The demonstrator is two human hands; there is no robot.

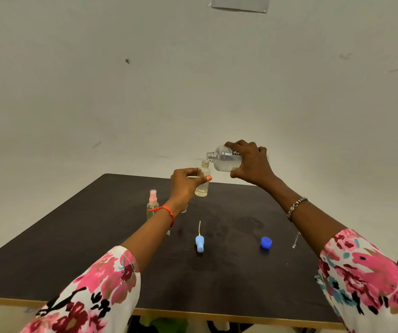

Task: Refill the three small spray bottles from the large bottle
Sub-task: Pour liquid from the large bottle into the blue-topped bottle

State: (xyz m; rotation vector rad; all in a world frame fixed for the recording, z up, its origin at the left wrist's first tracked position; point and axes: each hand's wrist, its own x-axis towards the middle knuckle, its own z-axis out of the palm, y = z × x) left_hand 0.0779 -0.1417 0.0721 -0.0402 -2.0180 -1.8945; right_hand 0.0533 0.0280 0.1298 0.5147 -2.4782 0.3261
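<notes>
My left hand [185,186] pinches a small clear bottle [203,182] with no cap, held upright above the table. My right hand [250,163] grips the large clear bottle [224,159], tipped sideways with its open neck just over the small bottle's mouth. A little yellowish liquid sits in the small bottle's bottom. A small spray bottle with a pink cap [152,205] stands on the table behind my left wrist. Another bottle is partly hidden behind that wrist. A light blue spray head [199,242] with its dip tube lies on the table.
A dark blue cap [266,242] lies on the dark table [73,248] to the right of the spray head. A thin chain [295,240] lies near my right forearm. The table's back edge meets a pale wall. Wet smears mark the tabletop.
</notes>
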